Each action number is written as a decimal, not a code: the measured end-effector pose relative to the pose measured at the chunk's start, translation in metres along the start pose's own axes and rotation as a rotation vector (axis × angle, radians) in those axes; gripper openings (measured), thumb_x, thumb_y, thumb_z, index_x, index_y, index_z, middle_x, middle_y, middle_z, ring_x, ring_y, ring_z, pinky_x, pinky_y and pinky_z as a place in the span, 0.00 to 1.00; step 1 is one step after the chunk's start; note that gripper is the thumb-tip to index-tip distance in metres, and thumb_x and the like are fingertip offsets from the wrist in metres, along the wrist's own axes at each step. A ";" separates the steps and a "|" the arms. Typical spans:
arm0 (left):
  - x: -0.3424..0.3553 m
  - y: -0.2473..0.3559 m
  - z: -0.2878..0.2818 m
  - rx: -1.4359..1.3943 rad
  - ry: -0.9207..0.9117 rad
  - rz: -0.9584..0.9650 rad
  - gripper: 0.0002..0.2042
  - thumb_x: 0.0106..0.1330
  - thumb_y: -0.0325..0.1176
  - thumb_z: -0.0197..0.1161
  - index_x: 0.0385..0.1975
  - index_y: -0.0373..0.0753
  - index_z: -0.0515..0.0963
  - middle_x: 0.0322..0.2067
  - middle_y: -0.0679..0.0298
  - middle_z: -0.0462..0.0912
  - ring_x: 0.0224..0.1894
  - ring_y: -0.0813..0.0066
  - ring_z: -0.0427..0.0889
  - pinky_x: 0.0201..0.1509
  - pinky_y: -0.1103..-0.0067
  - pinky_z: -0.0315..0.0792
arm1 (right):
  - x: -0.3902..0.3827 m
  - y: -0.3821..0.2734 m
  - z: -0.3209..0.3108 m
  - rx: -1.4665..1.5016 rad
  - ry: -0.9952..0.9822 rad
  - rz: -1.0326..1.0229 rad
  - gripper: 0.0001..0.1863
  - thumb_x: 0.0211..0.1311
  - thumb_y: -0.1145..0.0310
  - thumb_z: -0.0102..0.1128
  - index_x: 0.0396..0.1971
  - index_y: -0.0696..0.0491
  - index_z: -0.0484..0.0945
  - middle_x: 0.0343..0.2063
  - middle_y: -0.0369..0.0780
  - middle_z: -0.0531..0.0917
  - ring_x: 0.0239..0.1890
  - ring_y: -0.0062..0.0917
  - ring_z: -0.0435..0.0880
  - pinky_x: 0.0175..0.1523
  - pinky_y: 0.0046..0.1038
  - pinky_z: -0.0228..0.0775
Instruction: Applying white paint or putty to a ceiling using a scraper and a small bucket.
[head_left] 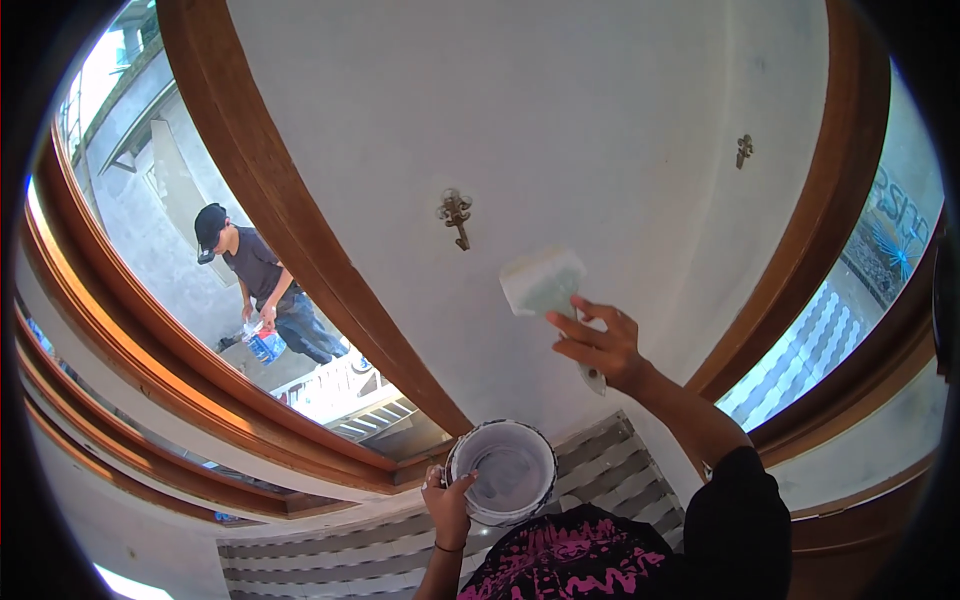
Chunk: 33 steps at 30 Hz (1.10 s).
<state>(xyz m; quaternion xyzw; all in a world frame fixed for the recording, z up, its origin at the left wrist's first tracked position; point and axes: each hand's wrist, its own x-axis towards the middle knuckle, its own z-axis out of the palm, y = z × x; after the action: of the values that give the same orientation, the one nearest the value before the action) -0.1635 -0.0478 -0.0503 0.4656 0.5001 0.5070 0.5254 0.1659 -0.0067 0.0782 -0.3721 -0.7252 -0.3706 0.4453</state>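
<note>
Holding the wide brush (543, 281) by its handle, your right hand (600, 345) has its fingers wrapped around the grip while the pale bristles press flat against the white panel (600, 120). Your left hand (447, 500) is closed on the rim of the small white bucket (502, 470), thumb hooked over the edge, keeping it low and near your chest.

Watch the bucket: if that one-handed grip tilts, I judge the paint inside will run over the lip onto the striped ledge (600, 470) below. A heavily loaded brush could also drip down the panel or smear the brown wooden frame (280, 200) beside it. The two metal hooks (456, 213) on the panel are easy to catch with the bristles.

Through the glass at your left, another person (262, 290) stands outside against a grey wall, holding a container.
</note>
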 end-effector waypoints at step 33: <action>-0.015 0.011 0.009 -0.108 0.022 -0.122 0.09 0.50 0.21 0.69 0.30 0.33 0.76 0.29 0.66 0.80 0.32 0.78 0.76 0.40 0.79 0.69 | -0.045 0.010 0.038 0.066 -0.084 -0.007 0.04 0.50 0.70 0.68 0.24 0.46 0.80 0.51 0.27 0.86 0.53 0.30 0.79 0.45 0.29 0.80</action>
<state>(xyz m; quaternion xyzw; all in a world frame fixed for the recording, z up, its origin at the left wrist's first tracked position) -0.1549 -0.0625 -0.0376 0.3995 0.5054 0.5053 0.5741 0.1750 0.0212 0.0260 -0.3697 -0.7564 -0.3322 0.4252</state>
